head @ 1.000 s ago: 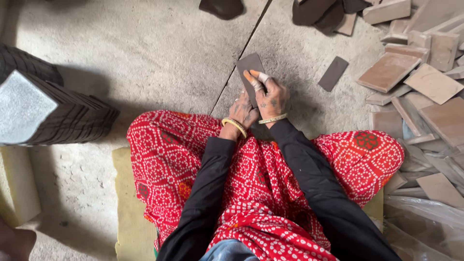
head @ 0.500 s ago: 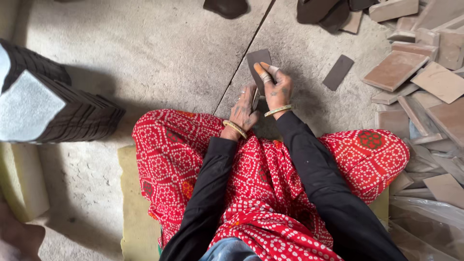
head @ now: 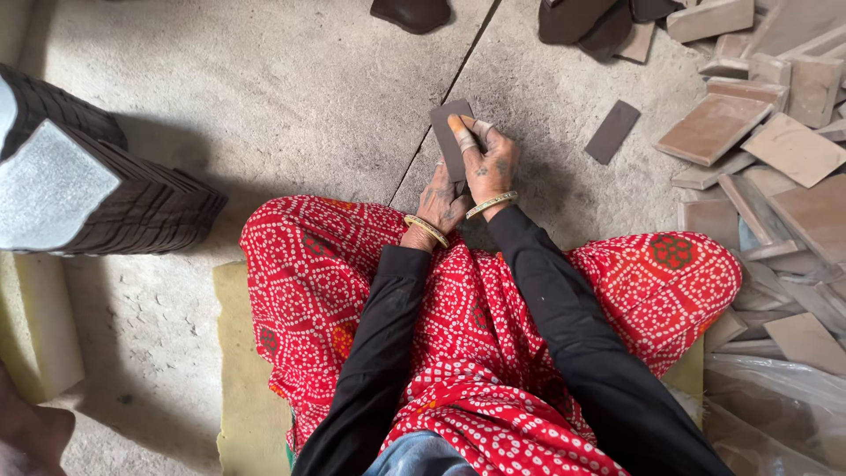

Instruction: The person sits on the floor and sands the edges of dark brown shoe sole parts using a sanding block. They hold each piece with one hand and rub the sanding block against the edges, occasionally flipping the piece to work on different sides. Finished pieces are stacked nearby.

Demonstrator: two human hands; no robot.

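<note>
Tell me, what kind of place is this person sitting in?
Probably a small tile or stone workshop. The person sits on a bare concrete floor, both hands on a dark flat piece. A heap of brown tiles lies at one side, a stack of dark slabs at the other.

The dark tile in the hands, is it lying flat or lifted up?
Lifted up. The dark tile is pinched between the right hand and left hand, above the floor.

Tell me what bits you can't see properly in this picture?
Head view only:
- Dark flat piece: its lower part is hidden behind the right hand and left hand.
- Palms: turned away from the camera.
- Dark stack: cut off by the left edge.
- Brown tiles: the heap runs past the right edge.
</note>
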